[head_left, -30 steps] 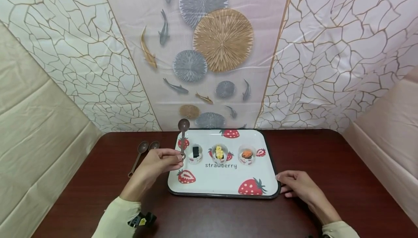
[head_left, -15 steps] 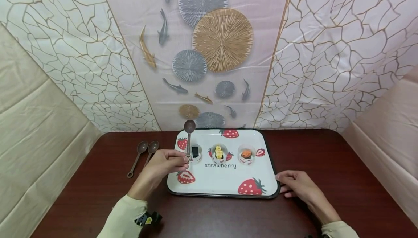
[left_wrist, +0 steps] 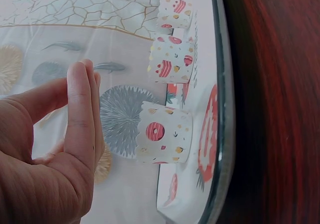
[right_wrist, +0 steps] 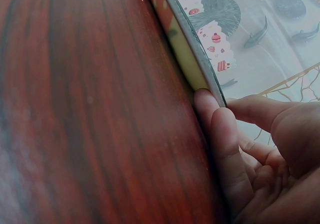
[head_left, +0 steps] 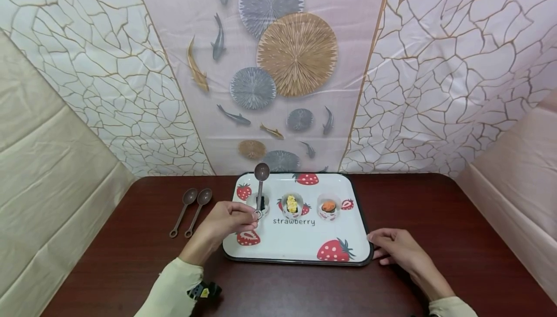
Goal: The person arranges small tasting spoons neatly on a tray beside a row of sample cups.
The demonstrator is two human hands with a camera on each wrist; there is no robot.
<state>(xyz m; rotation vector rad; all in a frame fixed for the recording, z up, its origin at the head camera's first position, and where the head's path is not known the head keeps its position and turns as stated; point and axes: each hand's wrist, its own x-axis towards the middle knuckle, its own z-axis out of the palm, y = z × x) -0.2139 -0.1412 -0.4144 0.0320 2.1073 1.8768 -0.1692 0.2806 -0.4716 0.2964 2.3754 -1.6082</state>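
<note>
My left hand (head_left: 230, 223) pinches the ring end of a brown measuring spoon (head_left: 262, 172) between thumb and fingertips. The spoon stands bowl up over the left part of a white strawberry-print tray (head_left: 296, 244); in the left wrist view the fingers hide it. At the tray's front right corner, my right hand (head_left: 404, 249) grips the rim, thumb on the upper side and fingers beneath. Across the tray sit three paper cups: one with something black (head_left: 267, 209), partly behind the spoon, one with a yellow-topped piece (head_left: 292, 204) and one with an orange-topped piece (head_left: 329, 205).
Two more brown measuring spoons, a left one (head_left: 189, 196) and a right one (head_left: 204, 197), lie on the dark wooden table (head_left: 130, 249) left of the tray. A patterned cloth backdrop (head_left: 300, 128) rises right behind the tray and table.
My left hand has moved to the right with the measuring spoon, from the tray's left edge to over the left cup. The right hand has stayed at the tray rim.
</note>
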